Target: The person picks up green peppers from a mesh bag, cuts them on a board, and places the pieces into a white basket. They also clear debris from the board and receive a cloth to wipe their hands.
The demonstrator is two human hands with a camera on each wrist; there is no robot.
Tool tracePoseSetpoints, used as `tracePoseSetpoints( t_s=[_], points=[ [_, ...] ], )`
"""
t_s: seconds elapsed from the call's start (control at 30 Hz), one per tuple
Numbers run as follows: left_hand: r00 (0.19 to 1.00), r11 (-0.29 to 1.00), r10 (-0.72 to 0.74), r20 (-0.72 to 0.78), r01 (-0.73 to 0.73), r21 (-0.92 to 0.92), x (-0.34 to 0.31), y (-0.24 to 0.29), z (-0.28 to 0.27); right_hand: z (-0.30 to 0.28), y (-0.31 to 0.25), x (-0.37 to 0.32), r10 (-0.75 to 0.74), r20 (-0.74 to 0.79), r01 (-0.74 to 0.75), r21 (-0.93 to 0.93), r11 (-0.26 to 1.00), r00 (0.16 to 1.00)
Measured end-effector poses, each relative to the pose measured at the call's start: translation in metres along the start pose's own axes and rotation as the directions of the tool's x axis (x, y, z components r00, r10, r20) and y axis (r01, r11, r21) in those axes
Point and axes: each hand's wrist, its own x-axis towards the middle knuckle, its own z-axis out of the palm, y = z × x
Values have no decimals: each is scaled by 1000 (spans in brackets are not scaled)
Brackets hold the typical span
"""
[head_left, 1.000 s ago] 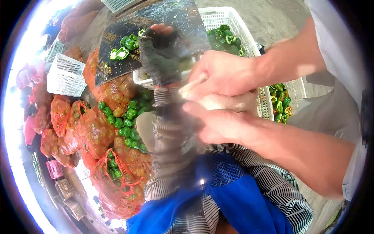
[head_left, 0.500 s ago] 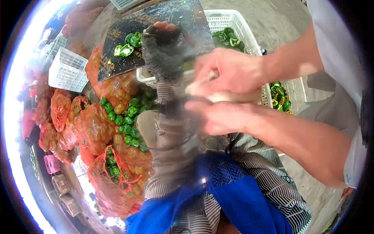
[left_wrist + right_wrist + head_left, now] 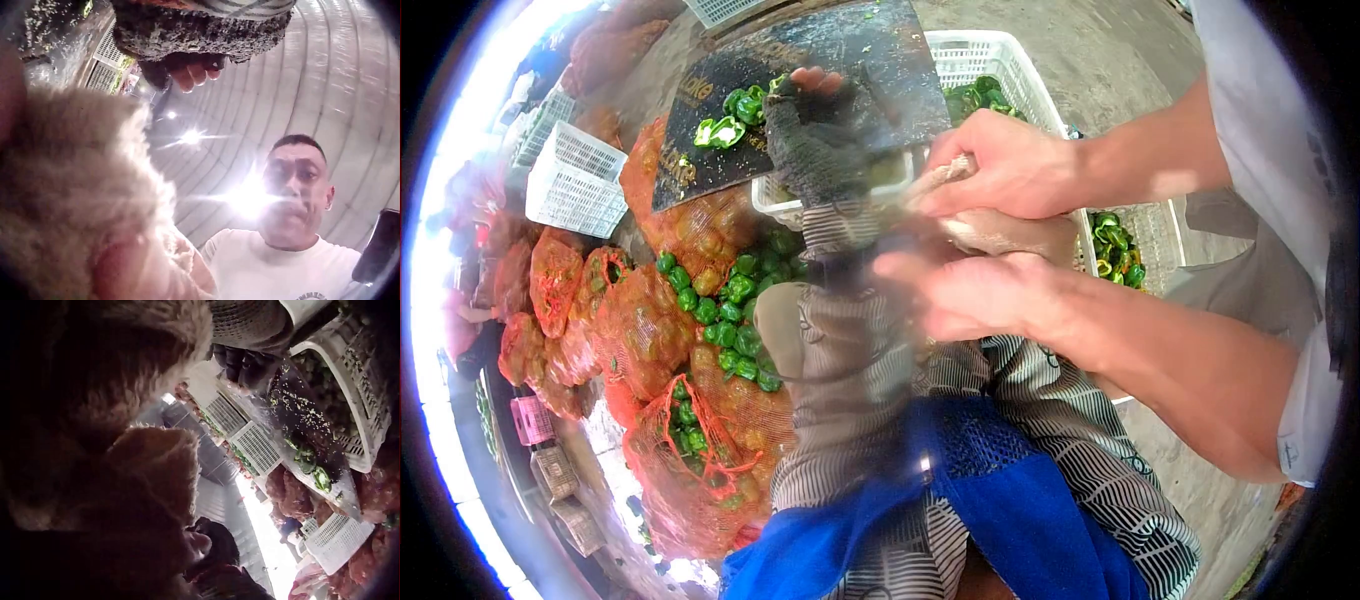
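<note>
Grey floor (image 3: 1100, 60) lies at one o'clock, a black board (image 3: 885, 45) at ten, from the cream fleece (image 3: 1010, 232) between both hands. Right hand (image 3: 1015, 165): fingers curled round its end. Left hand (image 3: 985, 290): closure cannot be told. Fleece appears light, limp; bunched folds offer best purchase.

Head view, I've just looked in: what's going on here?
A person's right hand grips a pale, fluffy thing; what it is, I can't tell. Their left hand is close beside it, its fingers too blurred to read. Near both, someone in striped sleeves has a dark grey glove on, bare fingertips showing. Cut green peppers lie on the dark board, and more fill part of a white crate. Whole green peppers lie by red mesh sacks.
</note>
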Motion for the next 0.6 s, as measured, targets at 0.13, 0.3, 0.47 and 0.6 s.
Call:
tracePoseSetpoints(
  t_s=[0.13,0.3,0.47,0.6],
  points=[
    [996,1000,28,88,-28,3,8,1,-15,9,-10,5,-65,-3,64,-85,994,998],
    [990,995,71,119,-62,-76,-4,3,-8,7,-10,-14,-410,123,401,93,911,904],
    [994,994,-31,107,42,-104,-2,8,-4,-39,5,-36,-342,168,278,316,907,925],
    [976,975,-87,199,125,-184,-19,18,4,-49,29,-47,-29,293,-137,528,838,956]
  ],
)
